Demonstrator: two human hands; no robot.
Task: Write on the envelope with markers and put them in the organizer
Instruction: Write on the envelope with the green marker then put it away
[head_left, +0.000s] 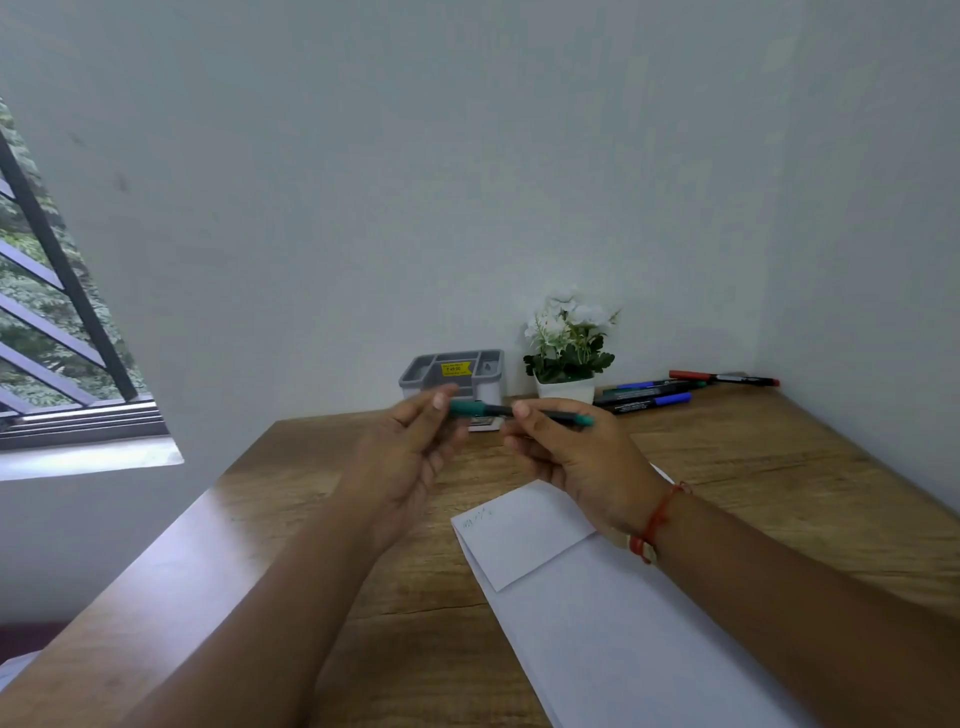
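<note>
Both hands raised: left hand (410, 441) pinching green marker cap (467, 408), right hand (566, 457) gripping slim green-and-black marker barrel (558, 415). White paper envelope (524, 535) below right wrist; grey plastic organizer (452, 371) beyond. Misaligned capping risks inking fingers.

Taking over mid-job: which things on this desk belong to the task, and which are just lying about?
Job:
green marker, held by left hand and right hand
envelope
grey organizer
spare markers

Lying about:
potted white flowers
window
</note>
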